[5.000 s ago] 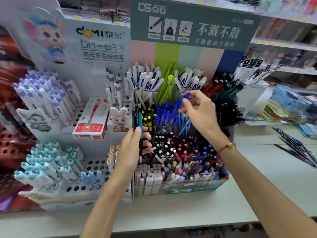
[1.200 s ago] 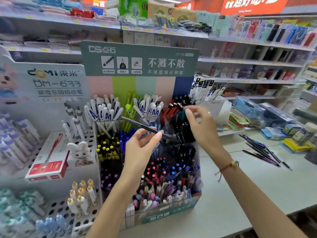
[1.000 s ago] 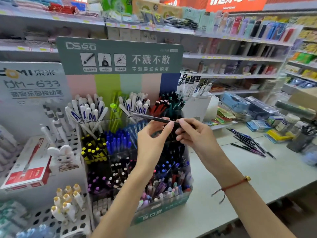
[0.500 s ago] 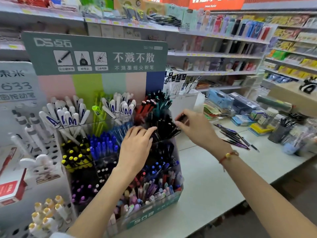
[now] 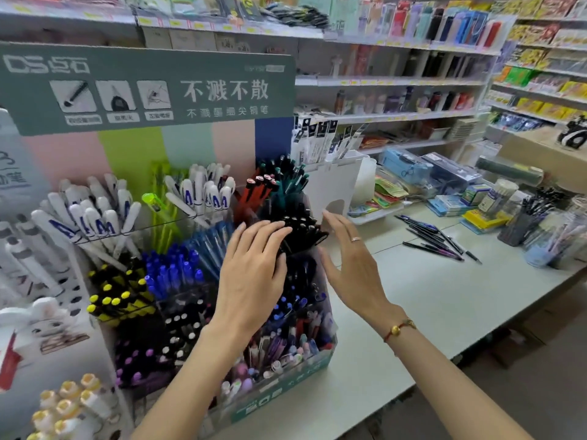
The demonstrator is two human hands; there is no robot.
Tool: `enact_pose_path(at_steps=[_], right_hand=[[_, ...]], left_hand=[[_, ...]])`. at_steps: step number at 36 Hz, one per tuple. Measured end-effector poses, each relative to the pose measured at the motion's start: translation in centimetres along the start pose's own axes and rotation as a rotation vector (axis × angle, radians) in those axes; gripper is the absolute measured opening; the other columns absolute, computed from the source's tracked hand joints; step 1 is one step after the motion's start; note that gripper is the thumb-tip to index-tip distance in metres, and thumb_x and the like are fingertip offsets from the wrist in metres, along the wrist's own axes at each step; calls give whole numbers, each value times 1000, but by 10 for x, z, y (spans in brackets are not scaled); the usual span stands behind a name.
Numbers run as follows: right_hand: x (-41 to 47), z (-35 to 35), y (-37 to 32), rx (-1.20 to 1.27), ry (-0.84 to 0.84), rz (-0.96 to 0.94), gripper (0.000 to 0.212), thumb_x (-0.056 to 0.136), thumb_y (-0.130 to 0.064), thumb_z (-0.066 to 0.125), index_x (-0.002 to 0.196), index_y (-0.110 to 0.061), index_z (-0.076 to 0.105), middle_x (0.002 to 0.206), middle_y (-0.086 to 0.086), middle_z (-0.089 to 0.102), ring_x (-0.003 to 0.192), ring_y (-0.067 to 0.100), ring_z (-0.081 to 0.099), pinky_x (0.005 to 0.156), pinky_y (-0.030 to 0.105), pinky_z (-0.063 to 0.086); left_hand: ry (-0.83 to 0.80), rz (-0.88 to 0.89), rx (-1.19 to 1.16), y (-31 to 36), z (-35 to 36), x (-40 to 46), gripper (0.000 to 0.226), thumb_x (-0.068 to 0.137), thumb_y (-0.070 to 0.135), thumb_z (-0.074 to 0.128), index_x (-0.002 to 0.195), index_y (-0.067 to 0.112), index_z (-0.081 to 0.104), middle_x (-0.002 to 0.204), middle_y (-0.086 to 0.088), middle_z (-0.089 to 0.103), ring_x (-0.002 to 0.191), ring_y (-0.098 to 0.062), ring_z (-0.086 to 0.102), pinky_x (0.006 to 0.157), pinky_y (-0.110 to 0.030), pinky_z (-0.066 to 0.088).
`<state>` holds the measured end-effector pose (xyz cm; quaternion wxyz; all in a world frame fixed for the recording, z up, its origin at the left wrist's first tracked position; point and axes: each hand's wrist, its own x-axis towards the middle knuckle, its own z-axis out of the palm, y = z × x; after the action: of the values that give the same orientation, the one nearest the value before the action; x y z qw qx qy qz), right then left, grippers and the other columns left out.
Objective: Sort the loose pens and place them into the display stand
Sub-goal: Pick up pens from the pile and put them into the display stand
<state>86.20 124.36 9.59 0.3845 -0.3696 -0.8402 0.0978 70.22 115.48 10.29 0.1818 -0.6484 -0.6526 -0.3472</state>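
Observation:
The tiered clear display stand (image 5: 279, 393) sits in front of me with a green header card. Its compartments hold white, blue, yellow-tipped, red and black pens. My left hand (image 5: 254, 268) is open, palm down, fingertips resting on the black pens (image 5: 301, 227) in the stand's right-hand compartment. To the right of that compartment my right hand (image 5: 352, 265) is open with its fingers spread and holds nothing. Several loose dark pens (image 5: 435, 239) lie on the white counter to the right.
A white perforated pen rack (image 5: 63, 312) stands left of the stand. A white box of packaged refills (image 5: 333, 182) is right behind the stand. Boxes, cups of pens (image 5: 521, 230) and packets crowd the counter's far right. Store shelves run behind.
The black pen passed from my left hand to my right and went into the black-pen compartment. Both hands are now empty and open. The view has turned to the right.

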Motion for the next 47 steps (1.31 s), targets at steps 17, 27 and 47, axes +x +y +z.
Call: enact_pose_path(at_steps=[17, 27, 47], right_hand=[[-25, -108, 333, -248, -683, 664, 16, 96, -32, 52, 107, -30, 63, 93, -11, 60, 89, 14, 59, 76, 29, 47], [-18, -112, 477, -358, -576, 695, 46, 100, -32, 45, 143, -19, 36, 142, 4, 43, 132, 22, 35, 100, 33, 35], [10, -77, 585, -331, -356, 783, 35, 99, -23, 49, 133, -18, 50, 122, 7, 47, 112, 26, 45, 79, 35, 42]], left_hand=[[-631, -46, -165, 172, 228, 103, 32, 100, 27, 40, 130, 29, 50, 131, 11, 52, 120, -15, 47, 90, -34, 42], [-851, -58, -39, 202, 409, 134, 43, 101, 22, 36, 143, 30, 37, 148, 13, 36, 132, -12, 37, 90, -30, 43], [-858, 466, 12, 222, 568, 166, 59, 95, 53, 25, 145, 25, 39, 147, 1, 45, 135, -23, 43, 108, -44, 36]])
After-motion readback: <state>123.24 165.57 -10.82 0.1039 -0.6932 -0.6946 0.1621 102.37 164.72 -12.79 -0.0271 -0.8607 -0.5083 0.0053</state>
